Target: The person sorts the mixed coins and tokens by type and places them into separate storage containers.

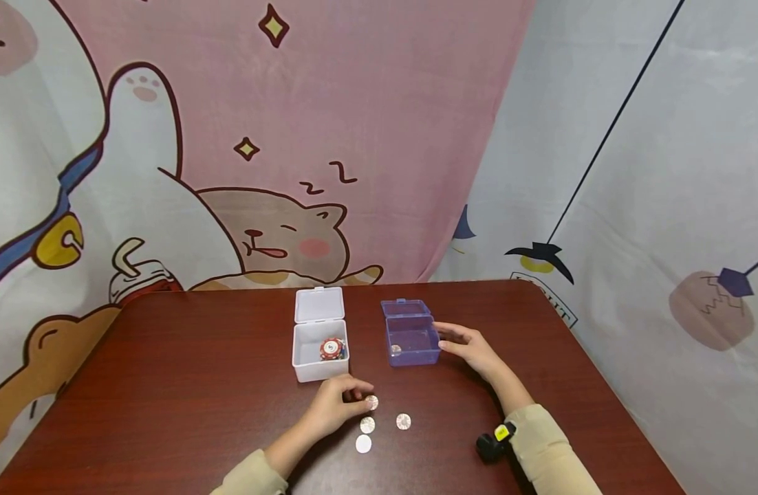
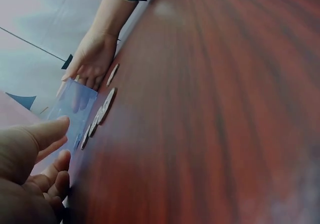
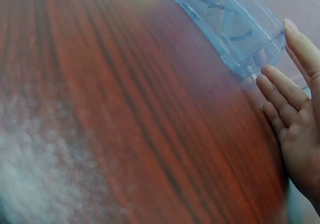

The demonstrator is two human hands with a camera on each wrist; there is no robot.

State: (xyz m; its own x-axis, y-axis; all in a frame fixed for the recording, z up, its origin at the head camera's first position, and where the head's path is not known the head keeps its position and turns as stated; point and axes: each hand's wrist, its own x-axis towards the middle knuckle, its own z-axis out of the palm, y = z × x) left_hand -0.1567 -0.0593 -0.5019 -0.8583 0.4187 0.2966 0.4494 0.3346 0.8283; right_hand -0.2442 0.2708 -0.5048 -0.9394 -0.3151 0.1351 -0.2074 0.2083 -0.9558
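Over the near middle of the table, my left hand (image 1: 342,405) has its thumb and fingers apart, with the fingertips right at a shiny coin (image 1: 371,403). Two more coins (image 1: 367,425) lie in a row below it, and another coin (image 1: 404,421) lies to the right. My right hand (image 1: 474,349) rests its fingertips against the right side of a clear purple plastic box (image 1: 414,357), whose lid stands open at the back. Inside that box, a coin (image 1: 395,349) sits near the left front corner. In the right wrist view, the right hand's fingers (image 3: 282,92) are fairly straight beside the box wall.
A white plastic box (image 1: 307,371) with its lid open stands left of the purple one, holding poker chips (image 1: 332,348) with a red one on top. The dark red wooden table (image 1: 187,385) reaches back to a cartoon-printed cloth (image 1: 385,103).
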